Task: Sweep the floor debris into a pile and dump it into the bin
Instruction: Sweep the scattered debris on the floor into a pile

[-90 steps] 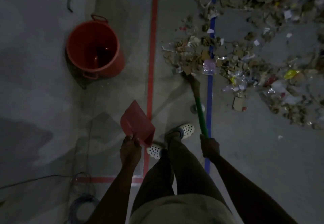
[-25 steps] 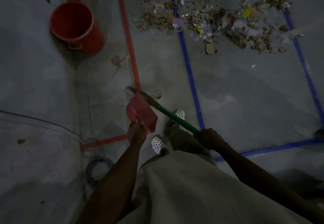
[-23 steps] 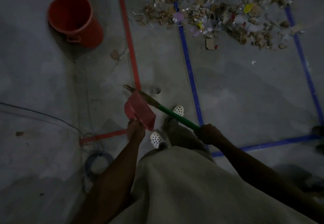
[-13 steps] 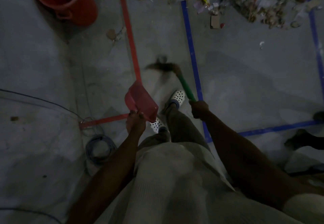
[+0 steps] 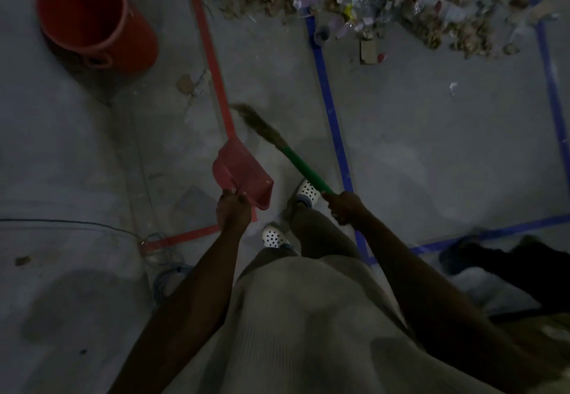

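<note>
The debris (image 5: pixel 385 1) lies spread at the far edge of view, unswept. The broom (image 5: pixel 296 162) has swung left, away from the debris. The right hand (image 5: pixel 345 208) has its fingers wrapped round the handle. The left hand (image 5: pixel 233 208) grips the dustpan (image 5: pixel 243 174), which is apparently empty. The bin (image 5: pixel 92 17) stands far left on a dim concrete floor (image 5: pixel 431 146).

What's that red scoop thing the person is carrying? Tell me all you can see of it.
It is a red plastic-looking dustpan: a flat, squarish tray with low raised walls. The person's left hand grips its near end, holding it tilted above the grey floor, over a red tape line. Nothing else touches it. The light is too dim to tell whether anything lies in it.
</note>
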Demonstrator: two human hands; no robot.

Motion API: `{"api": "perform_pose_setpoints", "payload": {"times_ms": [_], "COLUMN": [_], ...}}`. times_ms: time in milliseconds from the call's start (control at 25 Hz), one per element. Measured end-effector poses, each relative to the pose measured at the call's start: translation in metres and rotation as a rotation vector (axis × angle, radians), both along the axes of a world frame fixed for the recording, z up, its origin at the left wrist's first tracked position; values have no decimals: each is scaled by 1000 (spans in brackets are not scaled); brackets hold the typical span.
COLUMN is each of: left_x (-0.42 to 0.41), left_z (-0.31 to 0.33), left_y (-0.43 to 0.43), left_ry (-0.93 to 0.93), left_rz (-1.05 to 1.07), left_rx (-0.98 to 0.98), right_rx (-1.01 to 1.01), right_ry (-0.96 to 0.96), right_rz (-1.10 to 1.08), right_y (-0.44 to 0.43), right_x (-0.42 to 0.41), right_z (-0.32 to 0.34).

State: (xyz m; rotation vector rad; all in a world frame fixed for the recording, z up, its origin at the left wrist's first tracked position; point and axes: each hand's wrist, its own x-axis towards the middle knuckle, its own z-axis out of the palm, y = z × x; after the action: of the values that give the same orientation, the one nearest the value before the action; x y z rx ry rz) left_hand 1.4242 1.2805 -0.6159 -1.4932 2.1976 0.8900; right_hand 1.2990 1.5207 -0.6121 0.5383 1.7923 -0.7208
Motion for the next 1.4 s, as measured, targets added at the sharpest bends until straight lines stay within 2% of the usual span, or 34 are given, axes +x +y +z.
{"api": "perform_pose_setpoints", "payload": {"times_ms": [120,200,320,400,520,640,760,920,1040,1120,1240,1400], "left_x": [-34,-59,-99,-122,-150,-170,-182,-193,-200,-204,-209,-225], "left_z": [-7,-10,-15,-16,-7,7,15,19,10,2,-4,12], "left_y": [-5,-8,-17,-26,-41,-67,-110,-178,-230,-260,-301,-336], "left_ry": [13,15,40,47,61,98,111,97,61,26,30,45], "left_rz": [-29,-35,-16,-4,22,6,33,87,111,98,72,107], "left_rx": [-38,-71,-90,-99,-82,-20,19,45,21,-2,-22,-17], "right_rx": [-46,-66,-72,-61,-117,-124,-131,-46,-16,-12,19,19], "right_ry": [-11,48,199,261,223,174,99,77,34,-7,12,132], "right_rz": [-195,-322,-318,-331,-520,-445,-341,-8,116,138,31,-84], "right_y": [-20,-25,-45,-62,-86,-110,-140,-192,-248,-287,-331,-370], "right_x": [-73,-128,-193,-203,-169,-109,-86,-125,-170,-202,-235,-237], "right_z": [-32,-51,-55,-49,-31,-5,21,16,-2,-12,-24,-17]}}
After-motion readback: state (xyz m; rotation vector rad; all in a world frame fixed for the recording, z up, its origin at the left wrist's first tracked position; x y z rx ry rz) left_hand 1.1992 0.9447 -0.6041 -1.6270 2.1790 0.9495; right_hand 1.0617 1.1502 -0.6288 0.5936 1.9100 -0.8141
